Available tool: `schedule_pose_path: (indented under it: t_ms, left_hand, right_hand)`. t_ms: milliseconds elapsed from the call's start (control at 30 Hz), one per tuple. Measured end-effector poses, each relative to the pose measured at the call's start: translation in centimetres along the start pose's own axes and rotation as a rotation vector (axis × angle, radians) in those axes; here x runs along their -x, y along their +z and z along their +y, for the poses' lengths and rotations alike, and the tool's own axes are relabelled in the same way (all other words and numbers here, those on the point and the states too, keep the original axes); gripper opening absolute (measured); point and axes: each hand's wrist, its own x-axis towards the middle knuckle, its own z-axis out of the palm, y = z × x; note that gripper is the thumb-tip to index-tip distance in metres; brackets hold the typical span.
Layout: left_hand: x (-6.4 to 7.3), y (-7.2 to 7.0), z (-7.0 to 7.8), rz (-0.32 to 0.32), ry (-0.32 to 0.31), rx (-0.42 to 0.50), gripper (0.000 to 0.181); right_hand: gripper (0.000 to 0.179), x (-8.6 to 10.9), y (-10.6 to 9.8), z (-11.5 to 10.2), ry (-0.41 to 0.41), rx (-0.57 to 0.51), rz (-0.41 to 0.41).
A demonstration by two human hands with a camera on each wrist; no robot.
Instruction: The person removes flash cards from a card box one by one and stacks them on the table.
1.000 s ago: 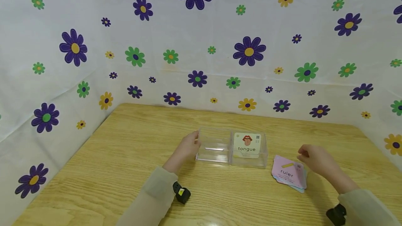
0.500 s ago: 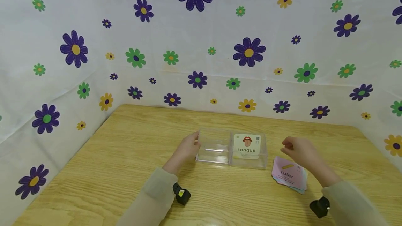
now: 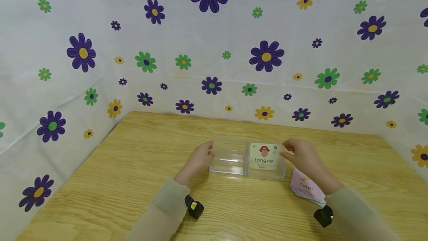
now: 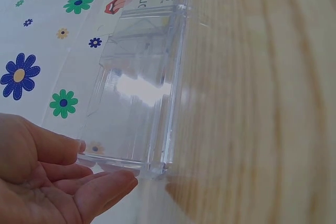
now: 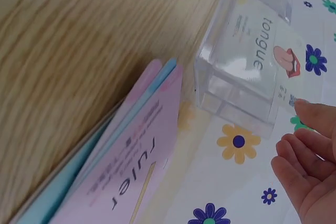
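Observation:
A clear plastic card box point(image 3: 228, 170) with two compartments lies on the table. My left hand point(image 3: 200, 158) holds its left end, fingertips at the end wall in the left wrist view. In the right compartment leans a pale yellow "tongue" card point(image 3: 263, 163), its top above the front wall. My right hand point(image 3: 301, 154) is at the box's right end, fingers loosely bent with nothing in them; in the right wrist view a fingertip is at the card's upper corner. A pink "ruler" card point(image 3: 302, 186) tops a small loose pile, partly hidden by my right forearm.
Under everything is a wood-grain table point(image 3: 157, 140). A white cloth with printed flowers point(image 3: 187, 40) stands behind it and along its sides. Blue-edged cards point(image 5: 79, 169) show under the pink one in the right wrist view.
My right hand has moved left from beyond the ruler pile to the right end of the box. My left hand, the box and the cards stay where they were.

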Motion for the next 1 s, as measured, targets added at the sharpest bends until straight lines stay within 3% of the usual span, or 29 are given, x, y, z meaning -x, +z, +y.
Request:
schedule_pose_path:
  t_ms: [233,467,1000]
  left_hand:
    - [0.1,0.0,-0.1,-0.013,0.002,0.023,0.045]
    - [0.4,-0.1,0.0,0.000,0.054,0.003,0.043]
    - [0.0,0.1,-0.1,-0.010,0.020,0.024,0.045]
  right_hand:
    - [0.031,-0.5,0.9,-0.7,-0.010,-0.003,-0.003]
    - [0.030,-0.7,1.3,-1.2,-0.008,-0.005,-0.030]
    - [0.018,-0.7,1.5,-1.2,-0.046,-0.044,0.043]
